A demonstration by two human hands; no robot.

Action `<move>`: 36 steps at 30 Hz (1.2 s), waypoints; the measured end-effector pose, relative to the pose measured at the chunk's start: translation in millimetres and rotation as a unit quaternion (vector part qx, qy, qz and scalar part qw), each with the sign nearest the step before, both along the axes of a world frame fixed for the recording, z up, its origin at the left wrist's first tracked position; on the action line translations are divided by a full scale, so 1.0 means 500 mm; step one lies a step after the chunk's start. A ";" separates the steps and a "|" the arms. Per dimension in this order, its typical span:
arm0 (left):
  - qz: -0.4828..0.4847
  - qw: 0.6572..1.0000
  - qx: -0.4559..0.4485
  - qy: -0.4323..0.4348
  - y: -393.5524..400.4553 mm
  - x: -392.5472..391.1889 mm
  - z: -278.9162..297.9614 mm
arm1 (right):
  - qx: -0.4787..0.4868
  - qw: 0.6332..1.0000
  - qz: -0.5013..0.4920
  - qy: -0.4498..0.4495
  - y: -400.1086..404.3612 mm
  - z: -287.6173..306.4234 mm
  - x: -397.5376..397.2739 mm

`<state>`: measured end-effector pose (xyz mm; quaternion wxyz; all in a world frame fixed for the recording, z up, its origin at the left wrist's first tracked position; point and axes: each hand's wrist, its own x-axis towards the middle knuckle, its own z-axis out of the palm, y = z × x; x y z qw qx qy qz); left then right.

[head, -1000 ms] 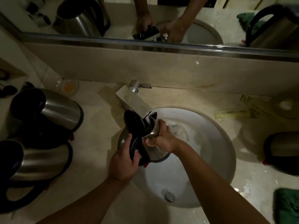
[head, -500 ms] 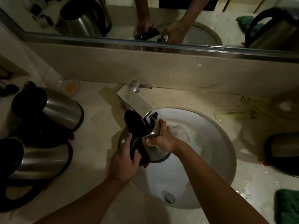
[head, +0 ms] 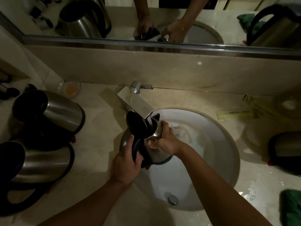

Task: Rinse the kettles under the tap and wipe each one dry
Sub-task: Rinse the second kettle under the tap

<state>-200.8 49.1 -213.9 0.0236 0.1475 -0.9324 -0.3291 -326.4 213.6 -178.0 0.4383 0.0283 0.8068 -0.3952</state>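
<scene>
Gripping kettle (head: 154, 144), tap (head: 138, 105): apparently unlabelled.

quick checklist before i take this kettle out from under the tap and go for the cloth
1. Grip on kettle: left hand holds the black handle, right hand grips the steel body. ok
2. Lid open for rinsing: black lid is flipped up. ok
3. Mouth under tap spout: ok
4. Water level inside: cannot tell
5. Drying cloth at hand: green cloth lies on the counter at right. ok
6. Dry spot to set it down: counter by the cloth looks wet. not ok
</scene>
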 end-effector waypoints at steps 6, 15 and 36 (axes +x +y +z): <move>-0.008 1.000 -0.007 0.013 -0.001 0.000 -0.004 | 0.003 1.000 0.008 0.006 -0.001 -0.001 -0.006; -0.001 1.000 -0.002 0.006 0.001 -0.001 0.004 | 0.000 1.000 0.003 0.008 0.001 -0.008 -0.006; -0.019 0.999 -0.015 0.028 -0.007 -0.003 -0.013 | -0.029 0.999 0.022 -0.019 0.016 0.011 -0.026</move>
